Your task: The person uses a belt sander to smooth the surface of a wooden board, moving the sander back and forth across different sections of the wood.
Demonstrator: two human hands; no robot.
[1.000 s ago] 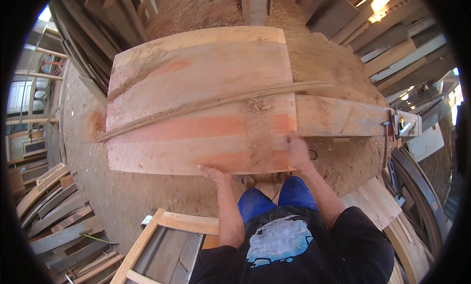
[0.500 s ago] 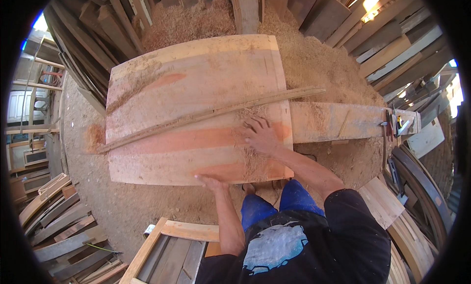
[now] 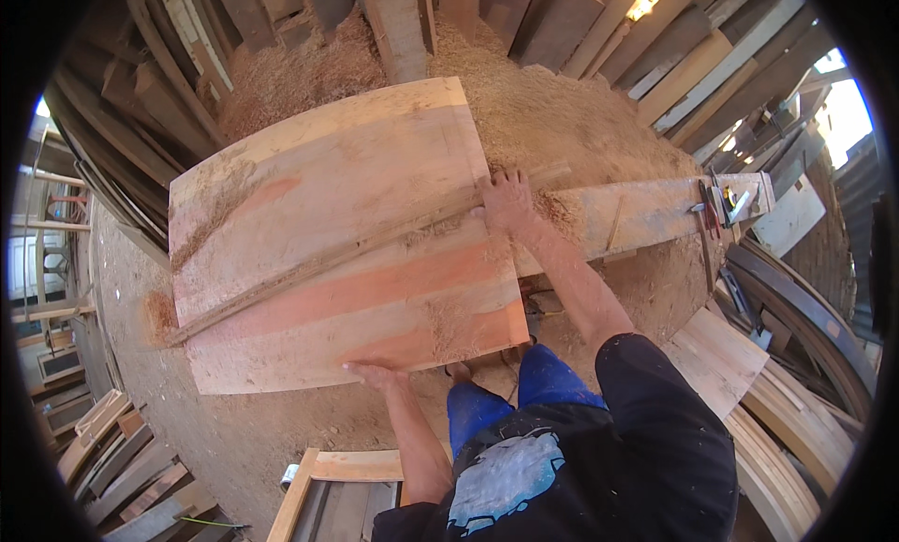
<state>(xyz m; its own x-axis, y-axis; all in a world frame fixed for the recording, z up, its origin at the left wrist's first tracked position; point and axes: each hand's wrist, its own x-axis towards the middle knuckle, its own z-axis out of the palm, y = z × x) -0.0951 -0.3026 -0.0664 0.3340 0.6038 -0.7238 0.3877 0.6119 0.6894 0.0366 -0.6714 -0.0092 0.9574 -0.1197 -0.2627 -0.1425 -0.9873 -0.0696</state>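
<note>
A broad wooden panel (image 3: 337, 205) of joined pale and reddish boards lies before me, with sawdust scattered over it. Across it runs a long, narrow wooden strip (image 3: 309, 272), slanting from near left to far right and jutting past the right edge. My left hand (image 3: 379, 377) holds the panel's near edge, thumb on top and the other fingers hidden below. At the right edge, my right hand (image 3: 507, 203) rests over the strip with its fingers spread. Loose wood shavings (image 3: 556, 211) lie just right of that hand.
Right of the panel extends a long plank bench (image 3: 646, 210), with hand tools (image 3: 716, 205) at its far end. Sawdust heaps (image 3: 562, 107) and leaning boards (image 3: 398, 27) stand beyond. A wooden frame (image 3: 351, 464) is close on my near left; stacked timber (image 3: 768, 430) lies near right.
My right hand has slid over the panel to its right edge, onto the strip, and shavings have shifted past that edge. The left hand stays at the near edge. The view has turned.
</note>
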